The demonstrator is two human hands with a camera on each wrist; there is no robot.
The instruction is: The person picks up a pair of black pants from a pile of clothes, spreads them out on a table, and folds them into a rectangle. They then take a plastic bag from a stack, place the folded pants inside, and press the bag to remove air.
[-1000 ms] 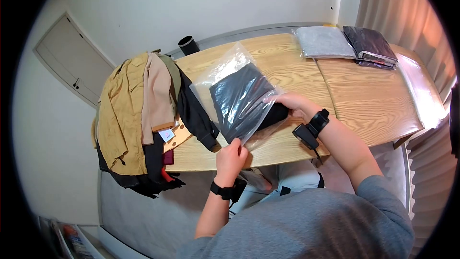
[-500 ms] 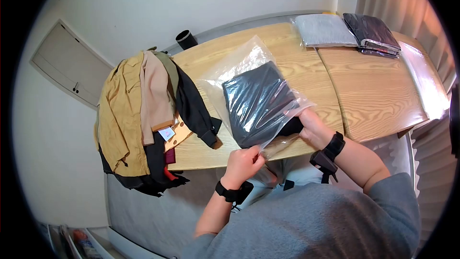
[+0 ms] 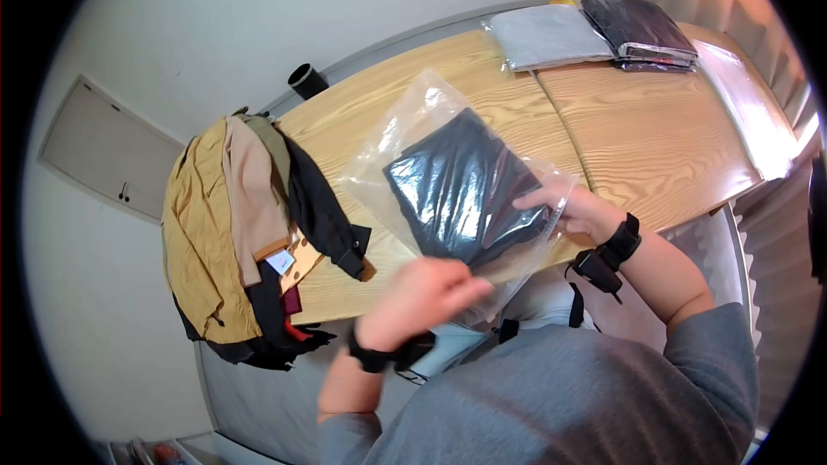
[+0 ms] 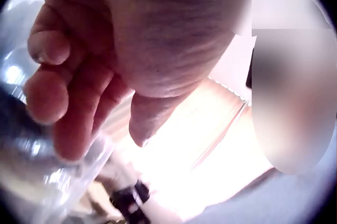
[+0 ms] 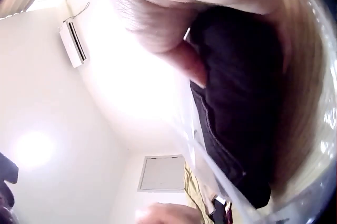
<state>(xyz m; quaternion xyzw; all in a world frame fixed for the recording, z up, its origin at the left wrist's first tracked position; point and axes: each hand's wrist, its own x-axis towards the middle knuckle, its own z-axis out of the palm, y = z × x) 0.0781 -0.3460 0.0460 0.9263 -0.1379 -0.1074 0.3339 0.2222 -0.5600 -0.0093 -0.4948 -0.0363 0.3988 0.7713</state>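
Observation:
A dark folded garment (image 3: 461, 181) lies mostly inside a clear plastic bag (image 3: 369, 174) near the table's front edge. My right hand (image 3: 579, 209) reaches in at the bag's mouth and grips the garment's near end. In the right wrist view, its thumb (image 5: 188, 65) presses one face of the folded cloth, and the other fingers are mostly hidden behind it. Blurred in the head view, my left hand (image 3: 422, 297) hovers by the bag's lower corner. The left wrist view shows its fingers (image 4: 73, 124) loosely bent beside the plastic, holding nothing.
A pile of clothes, with a tan jacket (image 3: 202, 224) on top, hangs over the table's left end. Bagged grey clothing (image 3: 547, 37) and a stack of dark bagged clothing (image 3: 642, 33) sit at the back right. Clear plastic sheets (image 3: 745, 108) lie at the right end.
My left hand has let go of the bag's edge and lifted off it. The bag's opening now reaches further over the garment and my right hand, which still holds the garment.

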